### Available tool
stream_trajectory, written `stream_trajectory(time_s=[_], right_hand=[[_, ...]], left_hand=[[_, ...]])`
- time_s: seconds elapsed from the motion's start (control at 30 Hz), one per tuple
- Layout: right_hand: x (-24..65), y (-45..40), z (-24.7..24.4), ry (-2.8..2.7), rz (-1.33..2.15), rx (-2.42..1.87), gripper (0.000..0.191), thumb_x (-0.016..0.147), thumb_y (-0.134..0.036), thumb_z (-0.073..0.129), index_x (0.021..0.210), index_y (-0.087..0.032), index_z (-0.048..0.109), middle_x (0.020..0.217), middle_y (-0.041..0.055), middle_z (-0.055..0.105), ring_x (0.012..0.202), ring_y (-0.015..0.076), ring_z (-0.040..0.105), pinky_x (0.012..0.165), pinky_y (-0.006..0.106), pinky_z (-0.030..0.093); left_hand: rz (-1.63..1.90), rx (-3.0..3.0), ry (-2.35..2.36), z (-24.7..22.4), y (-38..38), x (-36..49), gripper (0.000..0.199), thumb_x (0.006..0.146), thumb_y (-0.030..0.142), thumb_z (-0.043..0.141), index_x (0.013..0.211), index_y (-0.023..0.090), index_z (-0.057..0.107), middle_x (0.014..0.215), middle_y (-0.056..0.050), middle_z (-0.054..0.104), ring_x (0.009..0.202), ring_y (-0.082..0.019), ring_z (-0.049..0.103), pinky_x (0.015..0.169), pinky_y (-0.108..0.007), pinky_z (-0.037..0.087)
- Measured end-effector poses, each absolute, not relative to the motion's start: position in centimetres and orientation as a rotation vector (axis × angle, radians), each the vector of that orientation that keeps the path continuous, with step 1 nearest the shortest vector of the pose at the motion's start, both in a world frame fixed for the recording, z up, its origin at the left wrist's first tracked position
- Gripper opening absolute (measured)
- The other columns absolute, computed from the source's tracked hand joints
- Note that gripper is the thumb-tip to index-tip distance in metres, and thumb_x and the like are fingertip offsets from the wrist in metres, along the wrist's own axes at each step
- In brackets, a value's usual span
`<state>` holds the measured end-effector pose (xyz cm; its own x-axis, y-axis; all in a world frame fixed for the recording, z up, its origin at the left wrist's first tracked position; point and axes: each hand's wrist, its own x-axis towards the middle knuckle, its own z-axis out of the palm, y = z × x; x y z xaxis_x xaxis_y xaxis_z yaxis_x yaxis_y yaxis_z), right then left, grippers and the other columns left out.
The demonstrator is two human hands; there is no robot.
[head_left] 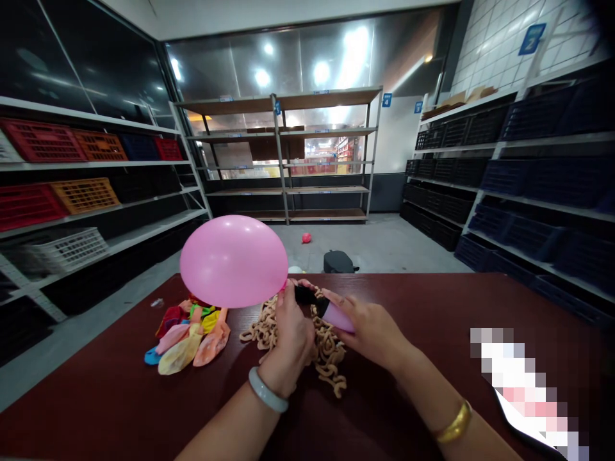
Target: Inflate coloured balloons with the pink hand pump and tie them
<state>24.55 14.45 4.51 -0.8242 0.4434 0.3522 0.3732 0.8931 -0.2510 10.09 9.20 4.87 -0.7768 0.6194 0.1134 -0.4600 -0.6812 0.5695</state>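
Note:
A blown-up pink balloon (234,261) hangs above the back left of the dark red table (394,410). My left hand (294,323) is closed at its neck, with the fingertips partly hidden. In my right hand (369,326) is a pink-and-black tool (340,317). Its lilac-pink part lies in my fingers, and its black end points left, close to the balloon's neck; whether the two touch I cannot tell. Beneath my hands lies a heap of tan curly strands (331,358), partly covered by them. Left of it lie several limp balloons (181,349) in mixed colours.
A pixelated flat object with a dark edge (528,416) lies at the table's right. On the floor beyond sit a dark grey rounded object (338,261) and a small red item (306,238). Shelves with crates (84,195) line the left; a rack (283,160) stands behind.

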Motion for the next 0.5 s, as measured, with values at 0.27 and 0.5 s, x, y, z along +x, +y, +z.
stream_trajectory(time_s=[0.27,0.5], right_hand=[[23.9,13.5,4.8,-2.72,0.126,-0.658,0.063,0.077,-0.027,0.06,0.136,-0.036,0.039,0.124,0.0057,0.053,0.09,0.0214,0.063,0.073,0.03,0.045],[24.6,14.0,4.6,-2.731,0.231,-0.614,0.059,0.079,-0.029,0.059,0.134,-0.034,0.039,0.12,0.0047,0.055,0.093,0.0222,0.062,0.079,0.033,0.043]], left_hand=[[2.355,0.398,0.813,4.0,9.6,9.9,0.02,0.076,0.032,0.066,0.079,0.017,0.053,0.068,-0.001,0.062,0.061,-0.013,0.06,0.065,-0.028,0.048],[2.413,0.4,0.813,4.7,9.5,6.6,0.02,0.075,0.029,0.066,0.073,0.016,0.051,0.066,-0.002,0.065,0.06,-0.013,0.062,0.067,-0.028,0.05]])
